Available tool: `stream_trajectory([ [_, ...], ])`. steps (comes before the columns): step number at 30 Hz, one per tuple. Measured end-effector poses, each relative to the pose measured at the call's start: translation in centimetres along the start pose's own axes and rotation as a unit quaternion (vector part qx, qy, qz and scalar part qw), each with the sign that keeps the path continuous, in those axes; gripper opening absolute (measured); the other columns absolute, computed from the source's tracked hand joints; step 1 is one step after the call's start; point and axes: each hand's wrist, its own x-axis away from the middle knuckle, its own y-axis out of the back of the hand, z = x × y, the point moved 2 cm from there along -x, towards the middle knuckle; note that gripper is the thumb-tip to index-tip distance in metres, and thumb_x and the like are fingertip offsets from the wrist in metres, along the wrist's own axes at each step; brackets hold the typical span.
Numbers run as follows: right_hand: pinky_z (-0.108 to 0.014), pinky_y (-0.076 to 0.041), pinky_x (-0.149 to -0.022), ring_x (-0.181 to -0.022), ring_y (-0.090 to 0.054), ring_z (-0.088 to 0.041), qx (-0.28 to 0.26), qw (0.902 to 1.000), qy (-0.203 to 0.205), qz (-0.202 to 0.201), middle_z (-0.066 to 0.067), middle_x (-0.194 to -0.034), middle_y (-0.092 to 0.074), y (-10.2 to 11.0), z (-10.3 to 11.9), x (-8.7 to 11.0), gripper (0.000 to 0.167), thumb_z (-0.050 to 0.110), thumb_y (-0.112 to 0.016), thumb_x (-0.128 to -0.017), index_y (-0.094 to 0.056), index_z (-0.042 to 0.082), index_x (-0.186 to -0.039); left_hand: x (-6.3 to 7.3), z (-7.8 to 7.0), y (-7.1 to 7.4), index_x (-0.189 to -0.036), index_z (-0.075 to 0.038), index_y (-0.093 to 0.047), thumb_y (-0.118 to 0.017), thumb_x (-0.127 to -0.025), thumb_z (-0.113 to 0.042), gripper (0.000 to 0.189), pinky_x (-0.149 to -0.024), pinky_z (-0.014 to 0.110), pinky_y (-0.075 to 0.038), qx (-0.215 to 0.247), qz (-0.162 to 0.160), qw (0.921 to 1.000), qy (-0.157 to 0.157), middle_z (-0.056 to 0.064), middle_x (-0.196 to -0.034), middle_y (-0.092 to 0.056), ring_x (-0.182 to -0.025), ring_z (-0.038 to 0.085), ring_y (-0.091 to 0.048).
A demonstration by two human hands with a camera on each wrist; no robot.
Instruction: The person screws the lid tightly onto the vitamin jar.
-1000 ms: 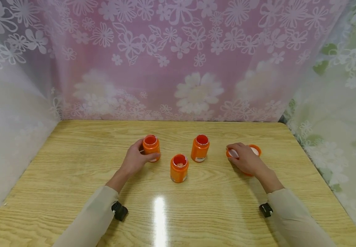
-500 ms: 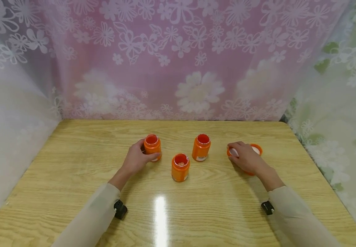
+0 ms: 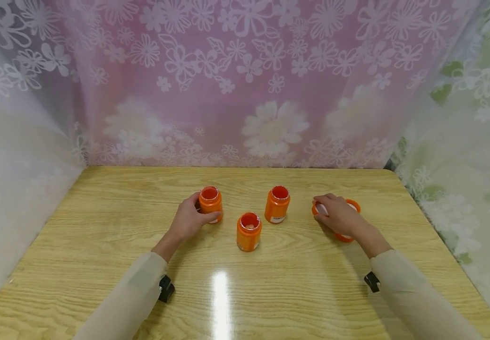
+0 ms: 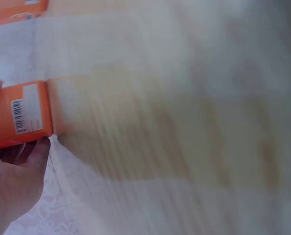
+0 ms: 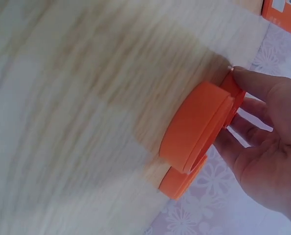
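My left hand [image 3: 185, 221] grips the leftmost orange bottle [image 3: 211, 204], thumb on its near side. This bottle stands upright with its mouth uncovered; its label [image 4: 27, 110] with a barcode shows in the left wrist view. Off to the right, my right hand [image 3: 341, 218] pinches an orange lid [image 3: 321, 210] by its rim, with its pale inside facing up. Two more orange lids lie close by, one behind the hand [image 3: 355, 205] and one in front of it [image 3: 345, 238]. In the right wrist view, the thumb and fingers hold the far lid [image 5: 236, 95].
Between the hands stand two more uncapped orange bottles: a nearer one [image 3: 248, 238] with pale pieces inside, and one farther back [image 3: 277, 208]. All rest on a wood-grain table [image 3: 287, 293]. A pink floral curtain [image 3: 236, 94] hangs behind the table's far edge.
Both hands keep their holds and the bottles stay put. My right hand has turned slightly at the wrist, so more of the front lid shows.
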Motion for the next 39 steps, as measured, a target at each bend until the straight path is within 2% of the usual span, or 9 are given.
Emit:
stream_trajectory([
  [5, -0.060, -0.039, -0.093, -0.117, -0.044, -0.048, -0.024, 0.9995, -0.015, 0.016, -0.031, -0.132, -0.044, 0.5, -0.7, 0.1, 0.055, 0.020, -0.064, -0.093, -0.043, -0.006, -0.137, 0.0, -0.1, -0.1, -0.131, -0.005, -0.049, -0.078, -0.081, -0.019, 0.060, -0.095, 0.041, -0.046, -0.008, 0.003, 0.9999, -0.007, 0.009, -0.121, -0.059, -0.109, 0.024, -0.057],
  [13, -0.054, -0.047, -0.084, -0.110, -0.049, -0.042, -0.056, 0.9981, -0.023, 0.008, -0.029, -0.128, -0.045, 2.4, -0.9, 0.3, 0.055, 0.023, -0.064, -0.092, -0.046, -0.006, -0.135, 0.2, -0.1, 0.2, -0.131, -0.006, -0.049, -0.079, -0.080, -0.020, 0.061, -0.094, 0.041, -0.046, -0.009, -0.002, 0.9999, -0.008, 0.008, -0.121, -0.059, -0.108, 0.023, -0.057],
  [19, -0.056, -0.043, -0.091, -0.115, -0.047, -0.041, -0.050, 0.9986, -0.018, -0.001, -0.026, -0.130, -0.047, 4.0, -0.4, 0.4, 0.055, 0.023, -0.064, -0.092, -0.045, -0.006, -0.135, 0.1, -0.2, 0.0, -0.132, -0.005, -0.048, -0.078, -0.081, -0.017, 0.060, -0.095, 0.042, -0.046, -0.002, 0.006, 0.9999, -0.009, 0.009, -0.123, -0.058, -0.109, 0.025, -0.057],
  [24, -0.056, -0.041, -0.092, -0.116, -0.047, -0.040, -0.037, 0.9991, -0.017, -0.014, -0.024, -0.131, -0.047, 5.4, 0.8, 0.0, 0.057, 0.030, -0.063, -0.093, -0.045, -0.002, -0.136, 0.1, -0.2, 0.0, -0.133, -0.005, -0.048, -0.078, -0.082, -0.017, 0.060, -0.095, 0.042, -0.045, -0.009, 0.003, 0.9999, -0.008, 0.010, -0.123, -0.058, -0.110, 0.025, -0.057],
  [33, -0.051, -0.046, -0.087, -0.106, -0.052, -0.033, -0.042, 0.9976, 0.001, -0.054, -0.017, -0.125, -0.052, 7.4, 4.1, -0.7, 0.056, 0.036, -0.061, -0.094, -0.049, 0.002, -0.136, 0.1, -0.1, 0.1, -0.133, -0.005, -0.047, -0.077, -0.082, -0.018, 0.060, -0.096, 0.041, -0.045, -0.003, 0.008, 0.9999, -0.009, 0.010, -0.124, -0.057, -0.111, 0.025, -0.056],
  [39, -0.047, -0.048, -0.087, -0.099, -0.053, -0.028, -0.055, 0.9959, 0.016, -0.069, -0.010, -0.106, -0.055, 8.0, 6.5, -1.3, 0.053, 0.037, -0.063, -0.093, -0.053, 0.003, -0.132, 0.0, 0.0, 0.0, -0.132, -0.005, -0.047, -0.078, -0.081, -0.018, 0.061, -0.096, 0.042, -0.045, -0.002, 0.007, 0.9999, -0.009, 0.010, -0.124, -0.057, -0.111, 0.025, -0.056],
])
